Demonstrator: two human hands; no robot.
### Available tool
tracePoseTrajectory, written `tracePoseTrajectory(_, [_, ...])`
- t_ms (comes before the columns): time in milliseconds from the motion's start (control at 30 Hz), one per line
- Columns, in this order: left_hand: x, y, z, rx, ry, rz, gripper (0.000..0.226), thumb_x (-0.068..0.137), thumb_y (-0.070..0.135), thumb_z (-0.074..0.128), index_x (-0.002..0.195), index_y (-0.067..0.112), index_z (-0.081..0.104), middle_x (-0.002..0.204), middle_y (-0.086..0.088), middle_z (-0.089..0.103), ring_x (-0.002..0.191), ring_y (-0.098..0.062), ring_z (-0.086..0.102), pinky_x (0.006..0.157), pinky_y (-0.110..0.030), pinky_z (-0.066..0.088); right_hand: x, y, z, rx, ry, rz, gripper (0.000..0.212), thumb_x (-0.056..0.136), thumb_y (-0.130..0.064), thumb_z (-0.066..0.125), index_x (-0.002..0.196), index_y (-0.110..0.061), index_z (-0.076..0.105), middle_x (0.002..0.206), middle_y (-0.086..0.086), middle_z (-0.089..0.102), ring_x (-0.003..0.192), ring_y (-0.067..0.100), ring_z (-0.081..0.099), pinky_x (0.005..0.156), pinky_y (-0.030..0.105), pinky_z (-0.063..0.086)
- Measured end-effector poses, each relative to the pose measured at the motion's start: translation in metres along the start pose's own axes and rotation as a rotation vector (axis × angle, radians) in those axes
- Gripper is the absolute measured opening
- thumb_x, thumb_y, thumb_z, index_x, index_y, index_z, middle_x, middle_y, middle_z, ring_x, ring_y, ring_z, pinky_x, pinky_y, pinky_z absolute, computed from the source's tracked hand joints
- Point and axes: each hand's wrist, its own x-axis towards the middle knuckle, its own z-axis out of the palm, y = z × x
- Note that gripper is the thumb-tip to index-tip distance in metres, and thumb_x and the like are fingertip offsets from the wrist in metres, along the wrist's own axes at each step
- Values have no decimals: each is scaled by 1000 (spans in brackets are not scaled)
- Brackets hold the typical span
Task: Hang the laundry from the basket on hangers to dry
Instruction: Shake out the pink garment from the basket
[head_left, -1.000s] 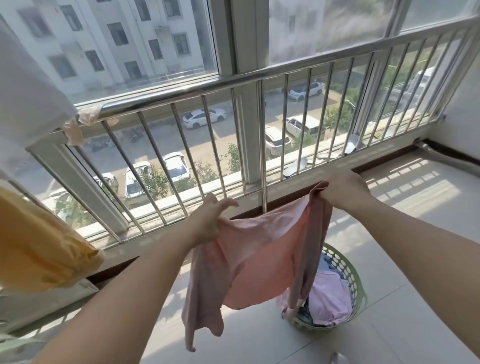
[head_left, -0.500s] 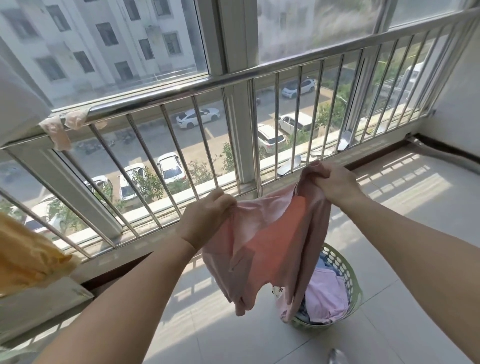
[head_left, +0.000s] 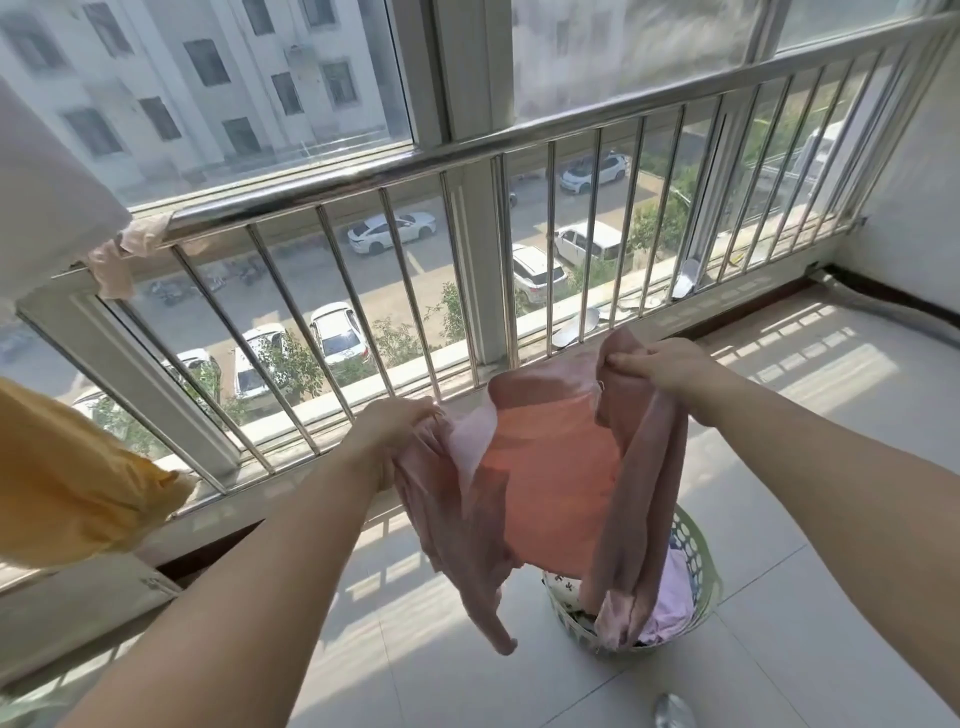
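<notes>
**Pink garment spread wider between two hands above the basket**

The person held a pink garment (head_left: 550, 467) up in front of the metal railing (head_left: 467, 156), over the tiled floor (head_left: 831, 493). The left hand (head_left: 395, 431) gripped one upper edge with curled fingers; the right hand (head_left: 660, 364) pinched the other upper edge, bunching the cloth there. Half a second before, the two hands had been closer and the cloth hung crumpled between them — now they stood further apart, and the middle of the garment was stretched into a flatter, sunlit panel. A second before that, the left thumb had been raised off the fabric; here it was closed on the cloth.

Two long parts of the garment hung down. One dangled free below the left hand, and the other dropped below the right hand to the rim of the green laundry basket (head_left: 706, 571), which stood on the floor near the railing. Whether that end touched the clothes inside could not be told. A pale lilac piece (head_left: 672, 603) and some darker laundry lay in the basket.

At the left edge, a yellow cloth (head_left: 67, 478) hung beside the railing, with a white cloth (head_left: 47, 197) above it — both only partly in view. The view had tilted slightly since the earlier frames, so the basket sat lower in the picture.
</notes>
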Motion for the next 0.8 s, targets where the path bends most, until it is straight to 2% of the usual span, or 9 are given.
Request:
tracePoseTrajectory(100, [-10,1,3,65,-135,44,14,75,18,76,82,13,64,66,-8,66,56,-19,61,54,-26,48,-1,-4,3,19,-73,57,44,77,-37,73,98,1,68,88,18,68,70,28,62,67,36,50])
tracePoseTrajectory(200, [-20,6,12,81,-209,148,33,71,16,79,102,13,66,72,-2,67,60,-12,62,56,-22,44,-7,-12,12,10,-217,51,45,78,-38,72,100,1,66,94,23,68,68,30,63,66,35,52])
tracePoseTrajectory(300, [-35,16,33,179,-286,292,53,72,18,79,119,15,56,62,10,59,55,0,56,52,-12,41,-13,-25,23,-33,-344,-10,37,76,-38,73,87,-3,68,79,16,69,64,25,63,62,32,50])
tracePoseTrajectory(433, [-40,23,54,381,-301,487,89,63,32,84,140,25,38,118,6,56,109,-8,53,96,-24,43,-28,-44,34,-89,-496,-102,25,75,-34,74,67,-12,68,58,4,67,52,17,63,51,24,52])
tracePoseTrajectory(500, [-43,24,56,320,-389,490,68,69,25,81,129,24,50,110,8,61,103,-6,58,94,-25,47,-35,-49,36,-90,-562,-127,30,68,-38,77,71,-9,71,64,6,69,59,18,66,56,26,55])
tracePoseTrajectory(567, [-45,25,54,339,-431,530,31,77,15,74,106,21,65,88,5,67,84,-7,63,80,-23,52,-36,-49,33,-93,-613,-147,45,62,-41,78,82,-1,71,75,12,69,69,23,66,67,31,55])
tracePoseTrajectory(600, [-45,26,53,365,-429,551,18,80,12,70,97,19,68,79,4,66,75,-7,63,72,-19,51,-38,-49,30,-92,-647,-151,42,64,-39,78,81,-2,70,76,12,69,70,23,66,67,31,55])
tracePoseTrajectory(700, [-44,30,48,445,-334,527,8,87,11,62,90,11,70,63,5,60,55,-7,55,51,-12,44,-36,-43,26,-307,-643,-183,30,61,-32,84,74,-10,69,73,6,68,69,20,65,65,32,53])
tracePoseTrajectory(800, [-42,34,42,442,-305,509,11,89,14,61,88,7,70,67,-1,63,52,-5,56,57,-20,49,-28,-29,24,-676,-572,-204,14,67,-21,81,68,-15,68,62,2,60,57,18,53,54,27,45])
